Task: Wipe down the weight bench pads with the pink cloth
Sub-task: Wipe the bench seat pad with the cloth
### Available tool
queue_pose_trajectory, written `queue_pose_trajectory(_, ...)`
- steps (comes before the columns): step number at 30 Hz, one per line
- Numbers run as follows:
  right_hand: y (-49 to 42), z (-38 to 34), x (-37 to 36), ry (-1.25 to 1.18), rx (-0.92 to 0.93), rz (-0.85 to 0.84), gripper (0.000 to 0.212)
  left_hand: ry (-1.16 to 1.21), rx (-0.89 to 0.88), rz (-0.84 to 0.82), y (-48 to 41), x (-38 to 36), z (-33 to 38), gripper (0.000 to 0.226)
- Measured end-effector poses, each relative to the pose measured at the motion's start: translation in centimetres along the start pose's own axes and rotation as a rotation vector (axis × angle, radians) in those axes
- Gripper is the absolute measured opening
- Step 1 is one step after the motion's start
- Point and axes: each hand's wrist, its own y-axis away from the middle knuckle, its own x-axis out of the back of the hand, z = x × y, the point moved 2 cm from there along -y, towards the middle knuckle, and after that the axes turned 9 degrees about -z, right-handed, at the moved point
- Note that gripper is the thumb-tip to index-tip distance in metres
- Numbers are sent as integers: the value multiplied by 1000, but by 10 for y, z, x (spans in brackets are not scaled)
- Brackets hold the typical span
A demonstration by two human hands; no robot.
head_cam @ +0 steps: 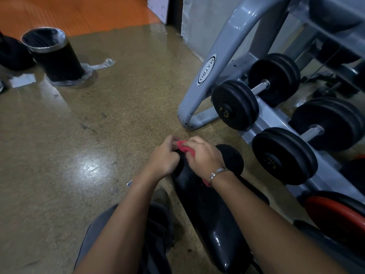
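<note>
Both hands pinch the pink cloth [182, 148] at lower centre: left hand [165, 157], right hand [203, 155], over the bench pad [209, 212] end. Cloth appears being bunched; wiping along the pad likely follows.

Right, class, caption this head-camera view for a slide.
Left hand and right hand grip a pink cloth on the black bench pad, beside a dumbbell rack.

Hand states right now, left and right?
Left hand: closed, pinching the crumpled pink fabric cloth.
Right hand: closed, gripping the same cloth over the glossy black bench pad.
</note>
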Motion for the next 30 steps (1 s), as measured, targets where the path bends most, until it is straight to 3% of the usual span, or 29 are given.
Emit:
queue_pose_trajectory(3,5,17,8,36,-64,1,25,-75,48,40,9,3,4,57)
queue_pose_trajectory(6,4,18,9,77,-171,52,28,-126,77,30,12,5,2,70)
queue_pose_trajectory(11,34,12,1,2,-29,0,30,-177,99,9,14,8,4,58)
queue_pose_trajectory(16,23,13,6,47,-188,60,29,-157,89,-10,14,9,2,55)
queue_pose_trajectory(21,29,-3,2,45,-10,-19,34,-58,88,-5,8,14,-4,54)
queue_pose_trajectory(26,8,-13,8,119,-77,-16,39,-56,83,14,6,16,-9,56)
queue_pose_trajectory(30,12,-27,4,152,153,-129,34,-76,73,30,6,19,-12,57)
